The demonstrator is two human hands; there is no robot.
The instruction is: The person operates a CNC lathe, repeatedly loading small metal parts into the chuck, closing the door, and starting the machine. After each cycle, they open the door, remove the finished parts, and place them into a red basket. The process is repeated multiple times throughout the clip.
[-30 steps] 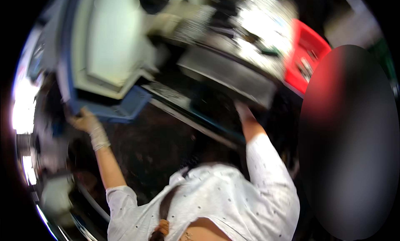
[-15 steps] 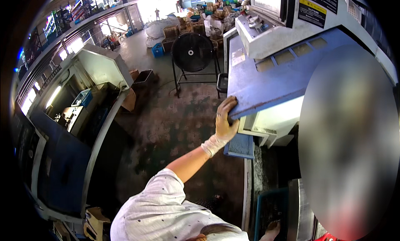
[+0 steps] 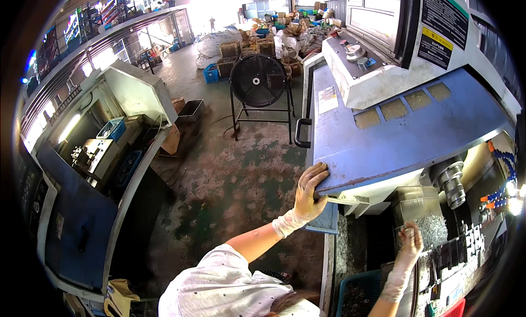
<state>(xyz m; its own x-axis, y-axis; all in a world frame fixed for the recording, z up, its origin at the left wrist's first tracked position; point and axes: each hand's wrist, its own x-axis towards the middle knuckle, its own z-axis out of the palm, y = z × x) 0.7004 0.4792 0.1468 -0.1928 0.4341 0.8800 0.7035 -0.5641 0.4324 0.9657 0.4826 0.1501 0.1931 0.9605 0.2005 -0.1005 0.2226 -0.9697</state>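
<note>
My left hand, in a thin pale glove, grips the lower corner of the blue machine door, its fingers curled over the edge. My right hand, gloved too, is raised inside the open lathe, in front of a pile of metal shavings. Its fingers are pinched together; whatever is between them is too small to make out. Beyond it is the round metal chuck. A row of tool holders lies to the right of this hand.
Below my right forearm is a teal bin with small dark parts in it. Blue segmented coolant hoses hang at the right. Another machine stands at the left. A black drum fan stands on the stained floor ahead, before stacked crates.
My right hand has risen from over the teal bin to in front of the shavings. My left hand stays on the door corner. The view has shifted, showing more of the lathe's inside.
</note>
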